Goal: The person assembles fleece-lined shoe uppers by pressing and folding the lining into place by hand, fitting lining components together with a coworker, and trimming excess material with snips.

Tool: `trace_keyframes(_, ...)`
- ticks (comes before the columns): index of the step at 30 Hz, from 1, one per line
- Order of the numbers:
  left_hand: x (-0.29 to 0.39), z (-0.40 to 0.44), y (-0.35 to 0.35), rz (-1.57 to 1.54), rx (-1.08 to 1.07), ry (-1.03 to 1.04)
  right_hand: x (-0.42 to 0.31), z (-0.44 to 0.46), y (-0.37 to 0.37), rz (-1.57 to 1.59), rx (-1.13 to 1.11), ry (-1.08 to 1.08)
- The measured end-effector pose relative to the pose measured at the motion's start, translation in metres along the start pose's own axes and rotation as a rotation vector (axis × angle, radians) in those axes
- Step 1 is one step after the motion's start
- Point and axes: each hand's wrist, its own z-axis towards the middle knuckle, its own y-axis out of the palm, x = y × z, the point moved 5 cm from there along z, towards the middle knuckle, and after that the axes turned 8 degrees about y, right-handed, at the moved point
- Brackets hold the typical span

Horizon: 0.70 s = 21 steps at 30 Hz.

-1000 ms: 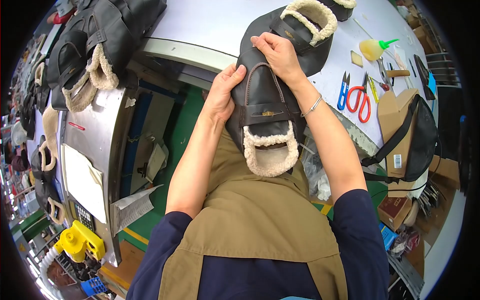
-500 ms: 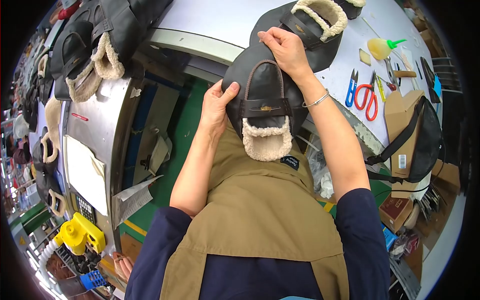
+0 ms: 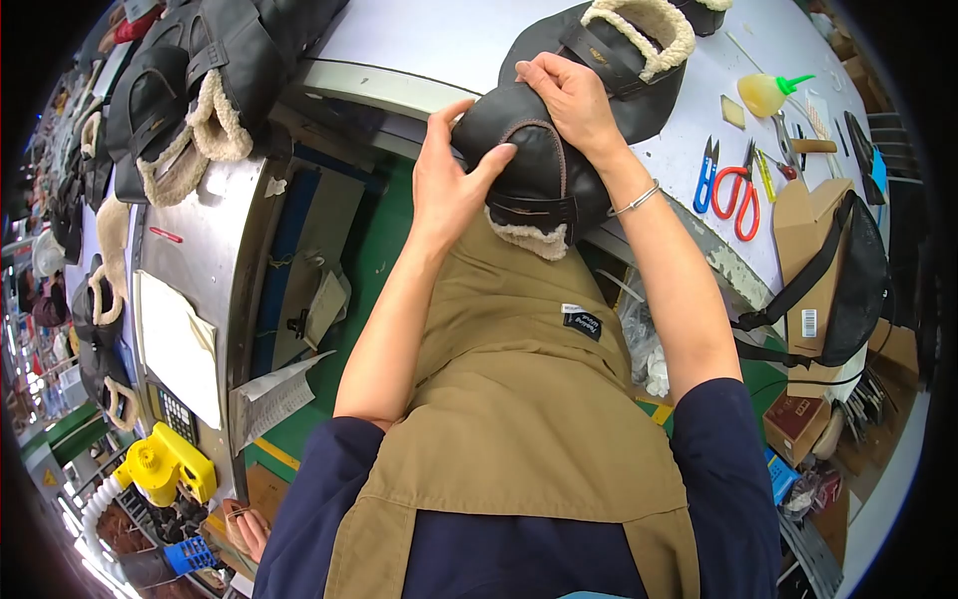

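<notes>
A black leather shoe upper [image 3: 531, 170] with a strap and cream fleece lining is held above my lap, its toe side away from me and its fleece-edged opening toward me. My left hand [image 3: 451, 175] grips its left edge, thumb on top and fingers behind. At the far edge, my right hand [image 3: 571, 100] pinches the leather between thumb and bent fingers. Just beyond lies another black upper [image 3: 599, 60] with a fleece collar on the white table [image 3: 419, 40].
Right on the table are blue snips [image 3: 706, 178], red-handled scissors [image 3: 738, 200], a glue bottle [image 3: 763, 95] and a cardboard box [image 3: 798, 235] with a black bag. More uppers [image 3: 215, 60] are piled at left, near a yellow tool [image 3: 165, 464]. Another person's hand [image 3: 246, 529] shows lower left.
The shoe upper has tilted and bent, so its fleece opening sits higher and shows less. My left hand has moved up along the edge, its thumb reaching further over the leather.
</notes>
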Motion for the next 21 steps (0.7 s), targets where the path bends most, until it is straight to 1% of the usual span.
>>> trace_keyframes(2,0.019,0.01,0.005,0.15,-0.015,0.058,-0.002,-0.001,-0.001,0.032,0.005,-0.011)
trace_keyframes(5,0.026,0.02,0.013,0.091,-0.115,-0.109,-0.005,-0.002,-0.001,0.086,0.008,-0.042)
trace_keyframes(8,0.021,0.029,0.021,-0.193,-0.151,-0.156,-0.003,-0.003,-0.001,0.124,0.01,-0.047)
trace_keyframes(11,0.016,0.026,0.027,-0.448,-0.189,-0.422,-0.001,-0.003,-0.003,0.126,0.016,-0.037)
trace_keyframes(14,0.004,0.021,0.031,-0.621,-0.131,-0.406,-0.002,-0.004,0.0,0.133,0.018,-0.043)
trace_keyframes(17,-0.01,0.017,0.037,-0.841,-0.152,-0.431,-0.003,-0.003,-0.002,0.11,0.028,-0.055)
trace_keyframes(19,-0.014,0.018,0.038,-0.871,-0.203,-0.513,-0.004,-0.004,-0.002,0.124,0.032,-0.071)
trace_keyframes(20,-0.016,0.017,0.037,-0.883,-0.221,-0.556,-0.002,-0.005,0.0,0.116,0.033,-0.042)
trace_keyframes(21,-0.019,0.017,0.035,-0.882,-0.184,-0.599,0.0,-0.004,0.0,0.107,0.036,-0.018)
